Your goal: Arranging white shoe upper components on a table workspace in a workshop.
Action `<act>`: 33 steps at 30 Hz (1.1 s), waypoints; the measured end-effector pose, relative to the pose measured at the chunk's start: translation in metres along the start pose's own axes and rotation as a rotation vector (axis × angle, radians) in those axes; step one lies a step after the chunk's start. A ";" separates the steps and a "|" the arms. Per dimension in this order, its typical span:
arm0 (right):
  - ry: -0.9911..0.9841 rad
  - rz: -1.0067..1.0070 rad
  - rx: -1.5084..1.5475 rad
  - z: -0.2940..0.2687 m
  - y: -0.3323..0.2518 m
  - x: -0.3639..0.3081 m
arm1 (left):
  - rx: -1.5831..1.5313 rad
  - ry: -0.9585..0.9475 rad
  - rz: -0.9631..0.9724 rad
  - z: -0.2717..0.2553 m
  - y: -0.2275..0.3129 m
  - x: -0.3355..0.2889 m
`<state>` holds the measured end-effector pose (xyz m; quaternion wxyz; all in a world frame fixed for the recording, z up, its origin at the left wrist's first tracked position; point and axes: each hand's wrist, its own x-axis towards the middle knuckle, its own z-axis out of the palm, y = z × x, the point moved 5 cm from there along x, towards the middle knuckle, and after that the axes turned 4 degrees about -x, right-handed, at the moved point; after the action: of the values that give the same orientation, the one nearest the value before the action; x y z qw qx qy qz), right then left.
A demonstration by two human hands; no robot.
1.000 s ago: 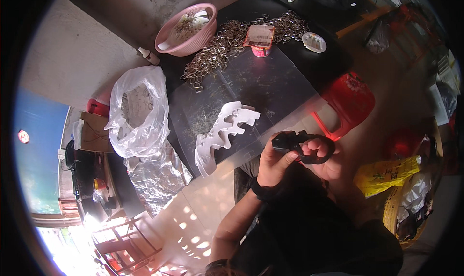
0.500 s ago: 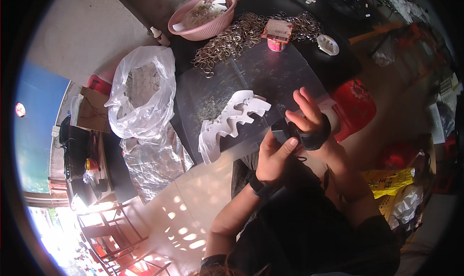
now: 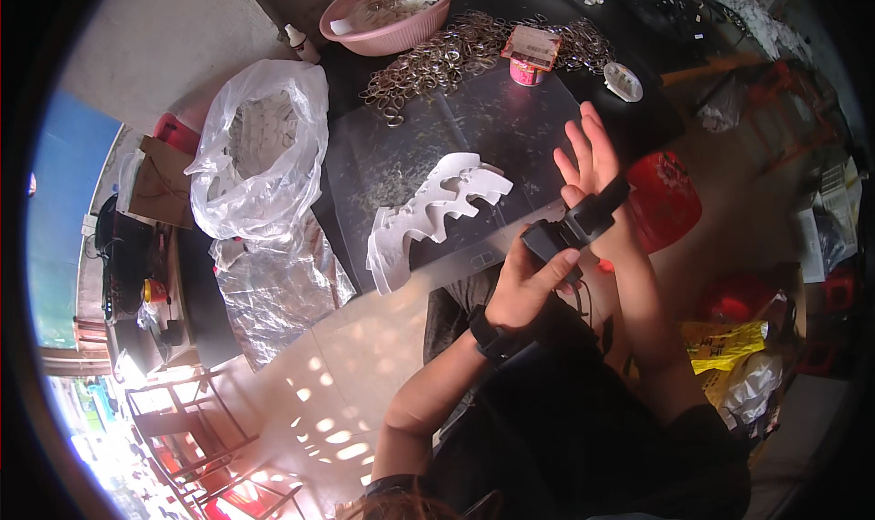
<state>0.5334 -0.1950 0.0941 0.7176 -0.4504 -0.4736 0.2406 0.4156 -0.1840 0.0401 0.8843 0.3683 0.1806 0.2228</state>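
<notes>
Grips a black box-shaped device (image 3: 545, 238) in the left hand (image 3: 525, 288), beside the right wrist and near the front edge of the bench (image 3: 529, 142), with the thumb along its near side (fingers mostly hidden). Holds the right hand (image 3: 592, 160) raised and empty, with fingers extended and slightly parted. Bears a black strap (image 3: 592, 219) against the right wrist; cannot tell whether fastened. Includes on the bench white scalloped strips (image 3: 406, 217) left of the hands and, farther back, heaped metal rings (image 3: 433, 69) beside a pink basket (image 3: 410, 37).

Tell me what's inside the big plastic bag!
Inside the plastic bag, pale shaped pieces show through the open mouth. Whatever lies beneath them is covered, so I can't tell.
</notes>
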 end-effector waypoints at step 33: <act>-0.647 0.346 1.576 0.080 -0.041 0.038 | -0.106 -0.324 0.194 0.010 -0.001 -0.027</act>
<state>0.4755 -0.1515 0.1590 0.6040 0.2025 -0.2747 0.7202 0.3978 -0.2045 0.0505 0.8945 0.3679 -0.0126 0.2538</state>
